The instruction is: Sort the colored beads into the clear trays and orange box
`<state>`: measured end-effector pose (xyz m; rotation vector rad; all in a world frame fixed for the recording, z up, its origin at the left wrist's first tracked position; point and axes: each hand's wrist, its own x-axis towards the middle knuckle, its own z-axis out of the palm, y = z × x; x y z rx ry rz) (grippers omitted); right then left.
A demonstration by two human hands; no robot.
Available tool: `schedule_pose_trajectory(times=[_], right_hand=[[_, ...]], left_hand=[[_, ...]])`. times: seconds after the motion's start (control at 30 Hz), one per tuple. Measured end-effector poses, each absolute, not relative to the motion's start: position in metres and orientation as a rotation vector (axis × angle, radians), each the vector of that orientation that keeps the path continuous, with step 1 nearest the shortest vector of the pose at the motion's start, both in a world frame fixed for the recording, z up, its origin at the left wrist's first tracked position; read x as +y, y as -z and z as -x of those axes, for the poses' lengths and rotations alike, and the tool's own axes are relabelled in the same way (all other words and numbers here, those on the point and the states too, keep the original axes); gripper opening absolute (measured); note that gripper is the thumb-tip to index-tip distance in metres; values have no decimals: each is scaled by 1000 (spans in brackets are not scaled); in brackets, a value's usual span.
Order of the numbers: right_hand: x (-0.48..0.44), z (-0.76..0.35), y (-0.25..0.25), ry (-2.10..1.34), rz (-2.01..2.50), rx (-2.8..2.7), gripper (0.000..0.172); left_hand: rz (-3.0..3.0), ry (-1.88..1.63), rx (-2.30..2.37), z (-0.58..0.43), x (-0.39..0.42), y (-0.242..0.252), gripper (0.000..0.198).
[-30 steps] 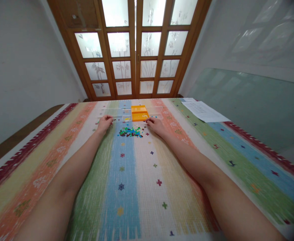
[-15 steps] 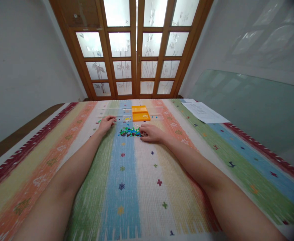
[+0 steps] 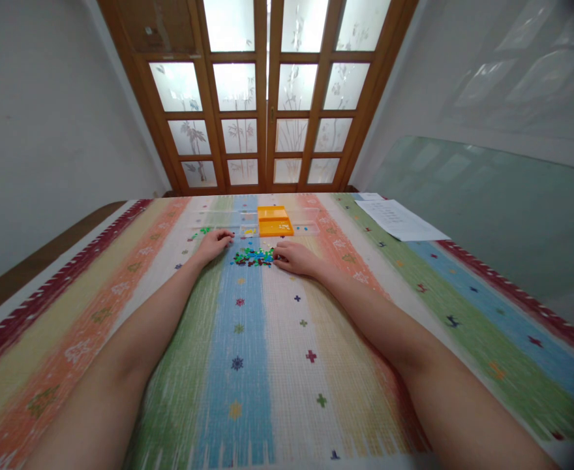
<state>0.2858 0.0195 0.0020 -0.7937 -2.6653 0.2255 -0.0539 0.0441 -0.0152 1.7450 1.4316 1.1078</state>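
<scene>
One striped tablecloth (image 3: 238, 391) bears one large sheet (image 3: 402, 222), print illegible, and one orange box (image 3: 269, 229). Left hand (image 3: 213, 245) and right hand (image 3: 295, 258), curled, flank one uncountable pile (image 3: 250, 257) before it; whether they grip, I cannot tell.

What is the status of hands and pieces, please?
Right hand at right edge of colourful pile. Left hand left of pile. Both grips unclear. Orange tray beyond, not blocking.
</scene>
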Motion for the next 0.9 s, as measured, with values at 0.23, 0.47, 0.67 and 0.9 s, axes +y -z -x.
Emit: schedule_pose_trajectory(times=[0.23, 0.47, 0.67, 0.9], right_hand=[[20, -287, 0, -250, 795, -2662, 15], [18, -283, 1, -304, 830, -2543, 12], [17, -283, -1, -389, 983, -2325, 5], [26, -287, 6, -492, 980, -2189, 10]], left_hand=[[-1796, -1052, 1465, 53, 40, 13, 30], [-1849, -1043, 1447, 53, 41, 14, 29], [-1921, -994, 1438, 46, 36, 10, 30], [-2040, -910, 1445, 43, 34, 11, 29]])
